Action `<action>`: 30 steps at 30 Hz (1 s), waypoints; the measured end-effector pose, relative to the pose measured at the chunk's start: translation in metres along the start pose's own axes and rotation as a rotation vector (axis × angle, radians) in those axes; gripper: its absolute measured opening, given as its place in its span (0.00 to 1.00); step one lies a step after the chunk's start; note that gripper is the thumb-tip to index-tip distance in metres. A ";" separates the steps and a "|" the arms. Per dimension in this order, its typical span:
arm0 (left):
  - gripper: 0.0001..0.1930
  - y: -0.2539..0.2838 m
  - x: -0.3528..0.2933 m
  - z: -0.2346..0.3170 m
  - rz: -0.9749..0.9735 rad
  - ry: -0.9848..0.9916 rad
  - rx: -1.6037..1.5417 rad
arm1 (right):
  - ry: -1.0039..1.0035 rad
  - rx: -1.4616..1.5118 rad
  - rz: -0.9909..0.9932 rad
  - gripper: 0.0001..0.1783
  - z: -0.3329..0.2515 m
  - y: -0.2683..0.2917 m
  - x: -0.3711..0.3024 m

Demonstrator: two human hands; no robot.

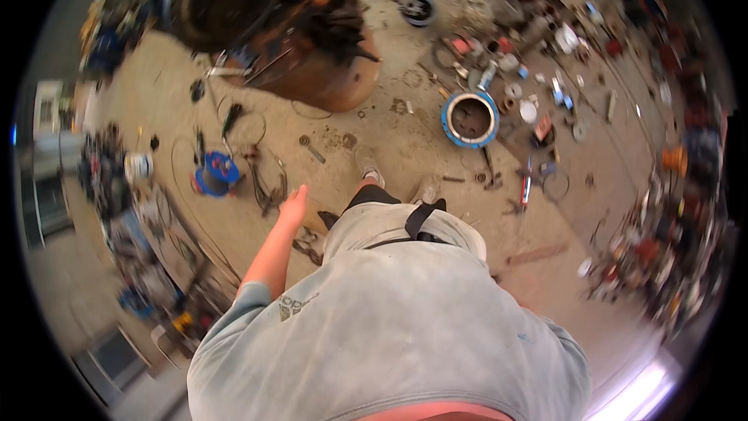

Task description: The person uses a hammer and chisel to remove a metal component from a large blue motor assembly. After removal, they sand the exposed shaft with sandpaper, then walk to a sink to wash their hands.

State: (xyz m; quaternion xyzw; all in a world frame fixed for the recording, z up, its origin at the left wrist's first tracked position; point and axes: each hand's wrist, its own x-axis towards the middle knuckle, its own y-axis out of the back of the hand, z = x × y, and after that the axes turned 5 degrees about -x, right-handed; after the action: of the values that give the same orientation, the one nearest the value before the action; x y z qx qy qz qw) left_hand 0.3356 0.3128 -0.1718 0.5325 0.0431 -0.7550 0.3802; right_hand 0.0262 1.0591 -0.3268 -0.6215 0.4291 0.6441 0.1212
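Here's my left hand, out ahead of my hip and bare — nothing in it. The fingers reach forward, closer together than spread, with no pinch that I can make out through the blur. My right hand is out of sight past my shirt, so I can't tell whether it's spread, closed or gripping something.

Nearest my left hand, just beyond it on the left, is a dark tangled bundle (cable or strap, too blurred to say), lying on the floor and apart from my fingers. Left of that sits the blue reel, a thin line looping out around it; I'd guess the line is loose because it isn't fully wound. The arm angles away from my body, probably for balance, as my left shoe is set ahead of the right one.

Over to the right, the blue-sided round ring stands on the floor, its opening facing up — likely set that way because the flat edge keeps it steady. Small parts crowd beyond it. Up front, the big rusty metal piece rests well beyond my feet, perhaps left there for its bulk.
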 end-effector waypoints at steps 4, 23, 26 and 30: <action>0.38 0.037 -0.084 -0.115 0.245 0.236 -0.544 | -0.194 0.314 -0.155 0.18 -0.033 0.085 0.032; 0.23 -0.020 -0.131 -0.373 0.442 0.663 -0.704 | 0.359 0.366 0.169 0.25 -0.676 0.538 0.216; 0.17 0.131 -0.074 -0.394 0.896 0.337 -1.096 | 0.542 0.350 0.103 0.21 -0.802 0.519 0.184; 0.15 0.456 -0.138 -0.192 1.140 -0.889 -1.192 | 0.725 0.279 0.138 0.18 -0.935 0.535 0.147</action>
State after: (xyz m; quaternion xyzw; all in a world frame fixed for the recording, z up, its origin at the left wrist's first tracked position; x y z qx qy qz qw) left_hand 0.7864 0.1530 0.0164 -0.1470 0.0061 -0.4421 0.8848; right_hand 0.2794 0.0234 -0.1127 -0.7561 0.5682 0.3249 0.0016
